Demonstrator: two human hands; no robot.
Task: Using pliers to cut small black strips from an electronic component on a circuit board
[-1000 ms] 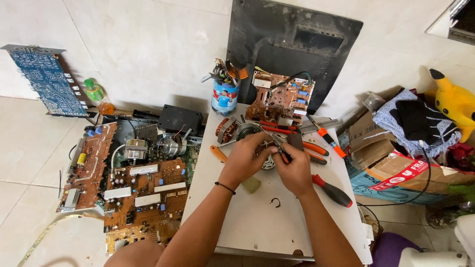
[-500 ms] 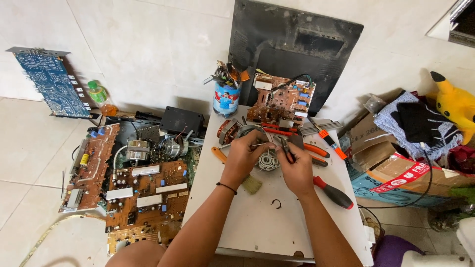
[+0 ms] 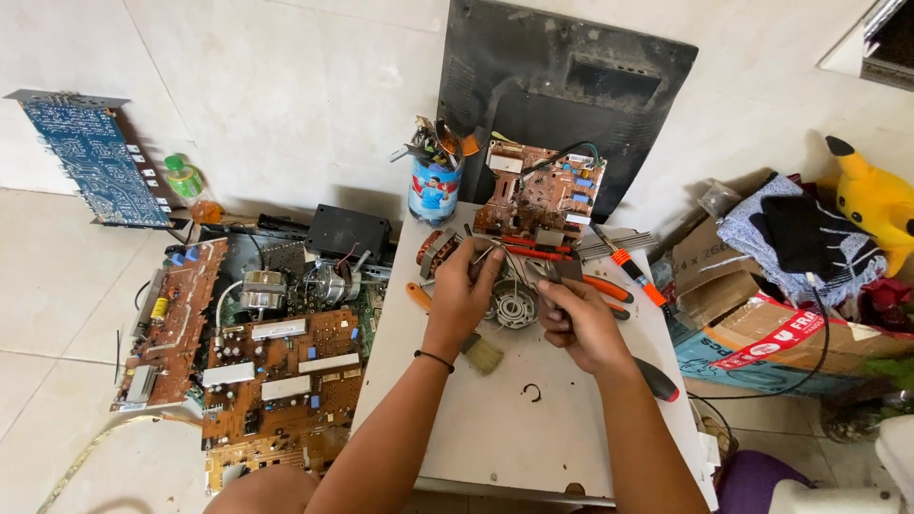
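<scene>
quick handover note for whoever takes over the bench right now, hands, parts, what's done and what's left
Left hand: resting on the round metal motor part, steadying it on the white table.
Right hand: gripping pliers, tip at the part's upper edge.
Nearby: brush beside the left wrist, a small C-shaped clip loose on the table, orange-handled screwdriver to the right.
Done: part lies opened up, clip is off.
Left: work at the part's rim looks unfinished; parts are unassembled.

To my right, an open brown cardboard box (image 3: 752,328) with a red-and-white label sits on the floor. A blue-labelled can (image 3: 433,192) stands at my surface's (image 3: 495,428) far-left corner.
</scene>
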